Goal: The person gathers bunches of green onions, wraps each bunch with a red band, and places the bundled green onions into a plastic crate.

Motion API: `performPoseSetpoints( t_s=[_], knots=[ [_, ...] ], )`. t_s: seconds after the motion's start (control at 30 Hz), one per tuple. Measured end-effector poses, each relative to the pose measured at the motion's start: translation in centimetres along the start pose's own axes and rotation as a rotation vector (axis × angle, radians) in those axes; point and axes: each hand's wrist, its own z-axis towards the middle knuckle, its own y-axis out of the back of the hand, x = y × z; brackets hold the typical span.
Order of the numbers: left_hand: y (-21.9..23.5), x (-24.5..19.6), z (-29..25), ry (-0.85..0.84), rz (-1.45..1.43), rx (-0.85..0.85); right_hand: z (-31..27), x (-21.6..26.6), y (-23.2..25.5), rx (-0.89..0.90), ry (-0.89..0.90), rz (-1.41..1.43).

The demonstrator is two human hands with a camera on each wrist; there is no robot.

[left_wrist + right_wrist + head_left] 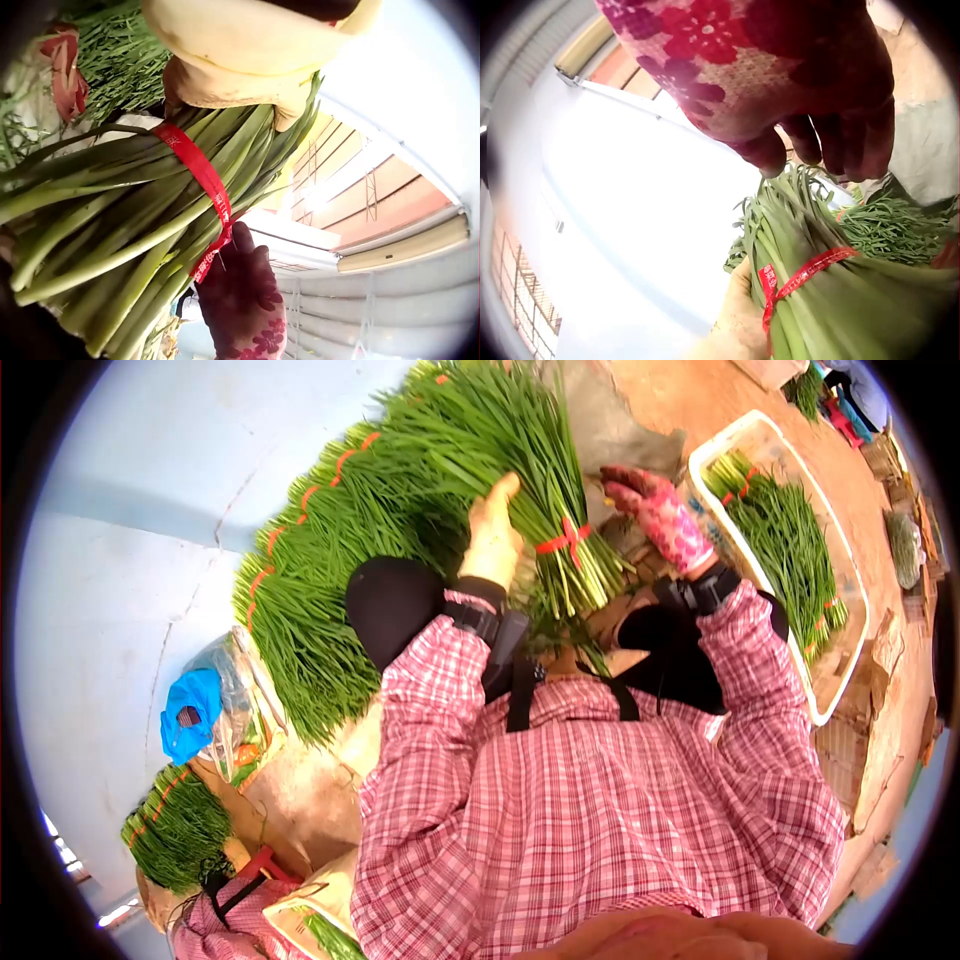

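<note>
- The pale-yellow-gloved left hand (240, 60) gripped a bunch of long green stalks (112, 217) from above, with fingertips showing at either side of it.
- A red tape (196, 165) with white printing ran round the bunch, its knotted end toward the lower right.
- Thick, pale stalk ends pointed to the lower left.
- The flower-patterned, gloved right hand (244, 300) was just beside the knot, fingers upward; contact could not be made out.
- More greens (124, 71) lay at the upper left, near a crumpled red strip (66, 71).
- Beyond, an orange-pink panel (405, 199) with dark lines showed above a cream bar (405, 244).
</note>
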Motion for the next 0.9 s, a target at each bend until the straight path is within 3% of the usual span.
performPoseSetpoints(
  t_s=[0.03, 0.1, 0.17, 0.27, 0.3, 0.4, 0.53, 0.57, 0.63, 0.73, 0.77, 0.8, 0.83, 0.9],
  knots=[
    [0.5, 0.6, 0.8, -0.025, -0.061, 0.051, 0.6, -0.9, 0.0, -0.022, 0.051, -0.028],
    [0.7, 1.2, 1.4, -0.067, -0.001, -0.020, 0.2, 1.9, -0.6, -0.085, 0.081, 0.028],
    [0.6, 1.5, 0.3, -0.127, -0.007, 0.040, 0.6, 3.4, -0.7, -0.143, 0.158, 0.115],
    [0.8, 1.4, -1.0, -0.165, 0.009, 0.168, 1.8, 7.2, -0.2, -0.232, 0.270, -0.024],
    [-0.1, 0.9, -3.2, -0.172, 0.038, 0.169, 2.4, 7.6, 0.1, -0.289, 0.368, -0.142],
    [0.8, 1.4, -2.5, -0.278, 0.071, 0.281, 5.5, 9.5, 0.7, -0.382, 0.748, -0.410],
    [1.3, 1.1, -2.4, -0.262, 0.129, 0.381, 10.3, 10.7, 1.5, -0.277, 0.871, -0.959],
    [1.6, 1.4, -2.4, -0.267, 0.160, 0.392, 10.4, 11.1, 1.8, -0.156, 0.768, -1.113],
    [2.5, 1.8, -1.6, -0.267, 0.245, 0.467, 11.2, 10.3, 2.2, -0.384, 0.700, -0.842],
    [1.8, 1.5, -1.3, -0.159, 0.378, 0.104, 7.7, 12.7, 2.7, -0.725, 0.540, -0.255],
    [1.0, 0.6, -2.5, -0.156, 0.369, 0.089, 6.4, 11.2, 3.5, -0.629, 0.442, -0.169],
    [0.2, -0.3, -3.6, -0.153, 0.360, 0.075, 4.4, 10.1, 3.1, -0.682, 0.484, -0.106],
    [-0.6, -1.3, -4.8, -0.150, 0.350, 0.061, 3.2, 7.7, 2.5, -0.595, 0.432, -0.109],
    [-0.7, -1.0, -2.3, -0.246, 0.375, -0.033, 2.2, 1.1, -0.6, -0.338, 0.250, -0.023]
  ],
)
